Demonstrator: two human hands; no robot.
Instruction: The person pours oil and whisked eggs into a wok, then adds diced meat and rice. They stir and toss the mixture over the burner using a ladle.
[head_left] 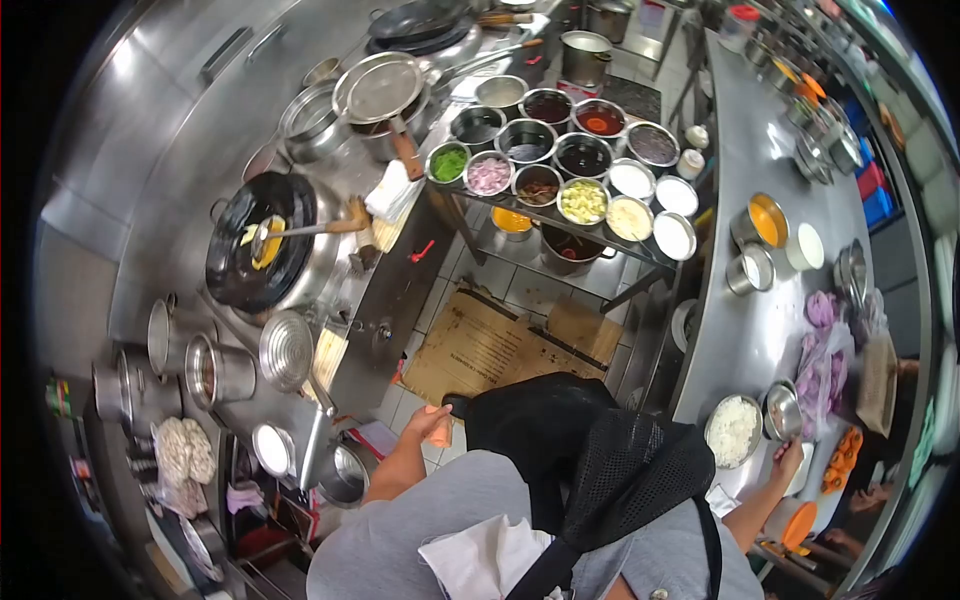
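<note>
The left hand (425,426) was out over the left side of the body, its fingers closed around an upright, orange, roughly cylindrical item (439,429); exactly what that item was could not be told. The right hand (788,459) reached to the bench (705,335) on the right, its fingers at the near edge of a small metal bowl (782,411); whether they were clamped on the rim or only touching it could not be told. That bowl stood just beside a larger bowl of white rice-like food (733,432), to its right. Beyond the right hand lay orange pieces (842,460), and nearer the body stood an orange-topped container (798,524). Purple plastic bags (824,365) lay farther up the same bench. On the left, a ladle (262,240) rested in a dark wok (228,262) with something yellow in it, and a round perforated skimmer (287,350) lay nearer the body, close to metal pots (218,372). Ahead, between the two sides, a rack (545,210) bore rows of round containers, among them ones with chopped green food (449,163), pink pieces (489,175) and pale yellow pieces (583,201). Flattened cardboard (465,345) covered part of the tiled floor (398,408).
</note>
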